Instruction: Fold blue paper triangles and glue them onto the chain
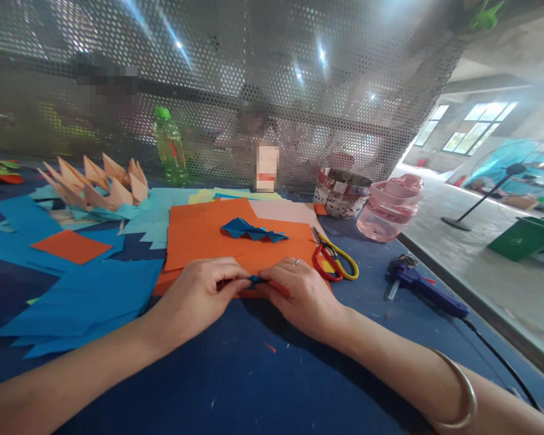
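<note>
I log the left hand [199, 296] and right hand [303, 296] together, pinching a small folded piece of blue paper [257, 280] between them at the near edge of a stack of orange paper [199, 232] on a dark blue tabletop [236, 374]. A pleated blue paper fold [254, 231] lies on the stack, and red-and-yellow scissors [333, 260] sit just right of it. I note a blue hot glue gun [421, 290] farther right and loose blue paper sheets [72, 302] to the left.

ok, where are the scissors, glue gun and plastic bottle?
Scissors [340, 252], head view, yellow handle.
Hot glue gun [424, 287], head view, blue body.
Green-capped plastic bottle [170, 154], head view, middle of the bottle.
</note>
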`<move>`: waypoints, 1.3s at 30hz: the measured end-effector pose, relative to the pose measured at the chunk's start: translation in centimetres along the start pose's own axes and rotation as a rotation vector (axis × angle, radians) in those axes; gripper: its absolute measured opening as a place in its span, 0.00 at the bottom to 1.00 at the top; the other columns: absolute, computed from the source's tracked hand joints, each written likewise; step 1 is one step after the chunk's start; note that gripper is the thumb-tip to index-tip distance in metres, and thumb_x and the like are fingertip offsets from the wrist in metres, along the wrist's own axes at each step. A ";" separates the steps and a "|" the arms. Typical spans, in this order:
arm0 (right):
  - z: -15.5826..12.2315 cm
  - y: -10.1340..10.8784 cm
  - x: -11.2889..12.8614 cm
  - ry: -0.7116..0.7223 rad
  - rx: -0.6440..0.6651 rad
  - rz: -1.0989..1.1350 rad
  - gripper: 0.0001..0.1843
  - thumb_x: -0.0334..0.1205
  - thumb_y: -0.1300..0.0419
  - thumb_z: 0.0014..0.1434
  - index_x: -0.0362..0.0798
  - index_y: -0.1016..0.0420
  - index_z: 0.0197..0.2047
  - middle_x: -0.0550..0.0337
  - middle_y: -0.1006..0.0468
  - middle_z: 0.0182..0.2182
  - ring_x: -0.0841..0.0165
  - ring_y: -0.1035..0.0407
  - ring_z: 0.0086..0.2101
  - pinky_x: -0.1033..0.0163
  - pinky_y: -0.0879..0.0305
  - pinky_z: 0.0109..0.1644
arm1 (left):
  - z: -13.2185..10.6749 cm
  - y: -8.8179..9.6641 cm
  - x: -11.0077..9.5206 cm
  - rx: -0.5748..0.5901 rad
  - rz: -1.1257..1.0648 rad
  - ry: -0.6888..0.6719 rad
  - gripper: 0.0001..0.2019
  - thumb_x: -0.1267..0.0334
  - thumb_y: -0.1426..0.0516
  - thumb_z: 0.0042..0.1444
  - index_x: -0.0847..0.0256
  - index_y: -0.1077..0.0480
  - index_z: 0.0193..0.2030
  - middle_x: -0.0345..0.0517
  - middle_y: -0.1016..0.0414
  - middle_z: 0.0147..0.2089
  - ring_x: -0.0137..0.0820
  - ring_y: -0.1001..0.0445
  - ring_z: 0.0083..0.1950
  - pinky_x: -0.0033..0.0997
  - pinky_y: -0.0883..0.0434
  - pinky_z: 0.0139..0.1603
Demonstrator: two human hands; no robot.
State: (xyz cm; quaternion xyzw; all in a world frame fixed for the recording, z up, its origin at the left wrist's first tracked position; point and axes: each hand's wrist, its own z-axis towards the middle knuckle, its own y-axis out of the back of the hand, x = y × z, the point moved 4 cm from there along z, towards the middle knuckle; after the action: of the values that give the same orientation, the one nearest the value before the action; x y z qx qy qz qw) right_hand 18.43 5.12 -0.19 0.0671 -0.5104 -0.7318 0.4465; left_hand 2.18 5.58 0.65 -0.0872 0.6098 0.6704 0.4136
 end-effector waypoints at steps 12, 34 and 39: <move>-0.1 0.1 -0.3 -0.154 0.008 0.109 0.05 0.32 0.43 0.64 0.48 0.29 0.34 0.61 0.25 0.28 0.70 0.32 0.30 0.67 0.41 0.34 | -0.2 -0.4 0.7 0.097 -0.271 0.240 0.16 0.49 0.41 0.53 0.58 0.23 0.38 0.42 0.19 0.33 0.36 0.23 0.36 0.31 0.29 0.34; -0.1 0.3 0.5 -0.310 0.019 0.602 0.04 0.33 0.36 0.57 0.47 0.24 0.38 0.64 0.20 0.33 0.72 0.28 0.34 0.67 0.34 0.40 | -0.5 -0.5 0.8 0.219 -0.371 0.304 0.15 0.52 0.39 0.49 0.61 0.29 0.21 0.37 0.31 0.20 0.26 0.37 0.24 0.25 0.42 0.24; -0.1 0.2 0.6 -0.332 0.018 0.633 0.05 0.29 0.36 0.55 0.46 0.25 0.36 0.64 0.21 0.31 0.72 0.28 0.33 0.67 0.33 0.40 | -0.6 -0.4 0.3 0.253 -0.344 0.292 0.14 0.53 0.39 0.48 0.61 0.27 0.21 0.37 0.30 0.20 0.25 0.36 0.23 0.25 0.41 0.25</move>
State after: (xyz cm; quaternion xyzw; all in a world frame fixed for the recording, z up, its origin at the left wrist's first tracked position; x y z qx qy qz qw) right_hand 18.23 4.62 0.19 -0.2102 -0.5780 -0.5536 0.5615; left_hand 1.97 5.15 0.04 -0.2333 0.7184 0.4887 0.4367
